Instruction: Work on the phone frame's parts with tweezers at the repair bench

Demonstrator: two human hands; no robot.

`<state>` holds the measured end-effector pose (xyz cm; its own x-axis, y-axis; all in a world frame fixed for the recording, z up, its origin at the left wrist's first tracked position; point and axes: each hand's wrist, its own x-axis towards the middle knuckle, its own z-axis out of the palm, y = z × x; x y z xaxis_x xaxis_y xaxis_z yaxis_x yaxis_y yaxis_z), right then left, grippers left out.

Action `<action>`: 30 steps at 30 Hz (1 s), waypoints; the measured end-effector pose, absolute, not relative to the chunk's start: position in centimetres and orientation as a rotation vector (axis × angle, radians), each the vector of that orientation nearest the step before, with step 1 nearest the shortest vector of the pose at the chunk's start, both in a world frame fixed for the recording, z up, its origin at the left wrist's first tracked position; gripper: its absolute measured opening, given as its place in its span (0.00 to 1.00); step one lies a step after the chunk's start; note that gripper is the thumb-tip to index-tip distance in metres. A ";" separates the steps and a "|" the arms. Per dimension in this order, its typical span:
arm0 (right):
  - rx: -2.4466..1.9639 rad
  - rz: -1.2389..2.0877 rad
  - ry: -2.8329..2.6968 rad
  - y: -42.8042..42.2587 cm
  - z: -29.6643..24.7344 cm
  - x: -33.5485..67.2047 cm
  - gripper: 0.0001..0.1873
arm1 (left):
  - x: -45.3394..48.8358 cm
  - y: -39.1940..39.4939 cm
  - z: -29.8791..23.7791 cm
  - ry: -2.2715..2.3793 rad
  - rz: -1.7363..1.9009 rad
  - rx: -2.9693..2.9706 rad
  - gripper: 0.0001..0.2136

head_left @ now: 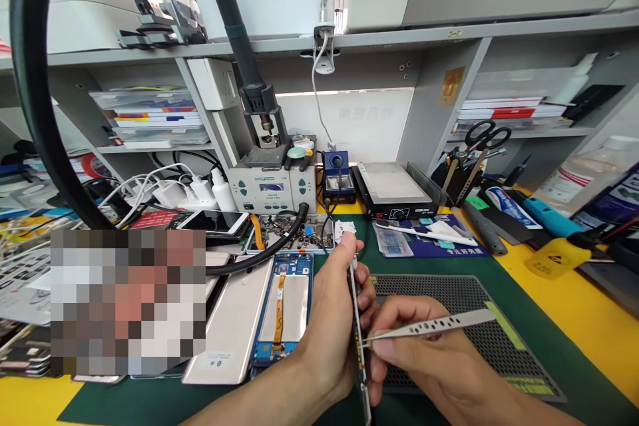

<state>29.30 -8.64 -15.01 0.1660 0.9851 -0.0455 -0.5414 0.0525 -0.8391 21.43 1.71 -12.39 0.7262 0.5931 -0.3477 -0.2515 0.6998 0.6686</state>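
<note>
My left hand [333,319] is closed around a slim phone [358,339], which stands on edge so that I see mostly its narrow side. Pinched in my right hand [429,346] is a pair of metal tweezers [439,325] with a row of holes along the handle. The tweezer tips reach the phone's edge near its middle. Fingers of both hands lie close together at the phone. Its front and back faces are largely hidden at this angle.
Left lie a blue opened phone [284,306] and a gold phone back [234,319]. Behind stand a hot-air station [272,186] and a heating plate [397,186]. A black perforated mat [469,293] is under my right hand. A thick black hose [34,80] arches at left.
</note>
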 end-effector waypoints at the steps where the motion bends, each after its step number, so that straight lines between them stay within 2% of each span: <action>1: -0.864 1.286 -0.654 -8.6 -14.7 29.5 0.10 | 21.4 1.7 -12.4 0.575 0.493 0.641 0.25; 9: -1.005 1.116 -0.732 -9.5 -13.8 30.1 0.11 | 21.3 1.7 -12.2 0.520 0.657 0.738 0.21; 30: -1.060 1.133 -0.733 -9.6 -14.1 29.2 0.11 | 21.2 1.5 -12.1 0.551 0.572 0.719 0.21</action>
<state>29.21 -9.64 -14.10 0.2919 0.9554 -0.0448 -0.3513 0.0635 -0.9341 21.22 1.53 -12.10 0.7134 0.6487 -0.2650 -0.2888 0.6168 0.7323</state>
